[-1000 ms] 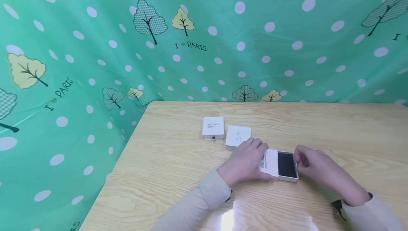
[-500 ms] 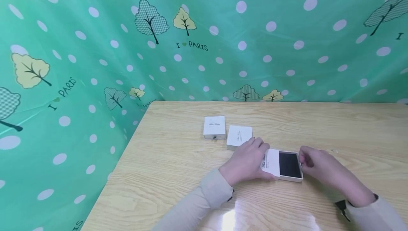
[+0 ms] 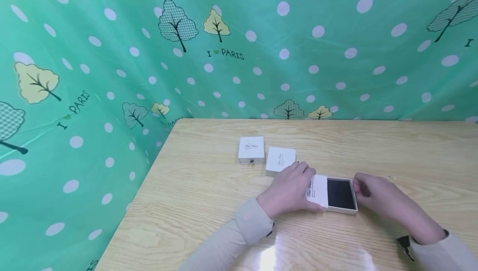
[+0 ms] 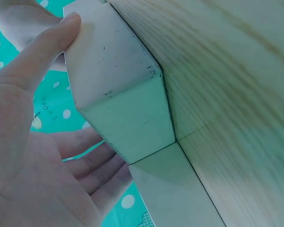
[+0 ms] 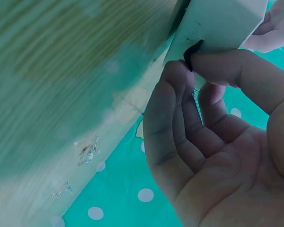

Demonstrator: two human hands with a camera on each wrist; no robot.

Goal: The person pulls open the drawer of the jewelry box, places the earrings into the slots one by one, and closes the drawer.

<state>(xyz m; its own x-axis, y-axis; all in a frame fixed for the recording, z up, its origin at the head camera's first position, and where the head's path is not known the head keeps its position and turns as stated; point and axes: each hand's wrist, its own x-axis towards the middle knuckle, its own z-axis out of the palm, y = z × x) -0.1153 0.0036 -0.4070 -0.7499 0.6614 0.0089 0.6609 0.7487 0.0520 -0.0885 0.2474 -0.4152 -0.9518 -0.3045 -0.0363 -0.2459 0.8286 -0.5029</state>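
A white drawer box lies half pulled apart on the table. Its sleeve (image 3: 318, 196), with dark printed lettering, is gripped by my left hand (image 3: 289, 189), thumb along the front side and fingers over the far side. To the right, the drawer (image 3: 340, 211) sticks out of the sleeve and shows a black inner pad (image 3: 341, 193). My right hand (image 3: 379, 196) is at the drawer's outer end. In the right wrist view, its thumb and index finger pinch a small black pull tab (image 5: 192, 53). The left wrist view shows the thumb (image 4: 68, 30) pressing the scuffed sleeve side (image 4: 106, 61).
Two similar white boxes sit behind the left hand: the closer box (image 3: 280, 159) and, left of it, the farther box (image 3: 252, 148) with a dark tab. Small shiny bits (image 5: 90, 151) lie on the wooden table (image 3: 194, 188). A green dotted cloth (image 3: 261, 34) hangs behind.
My right hand has moved right, drawing the drawer further out of the sleeve, so more of the black pad shows. My left hand stays in place on the sleeve.
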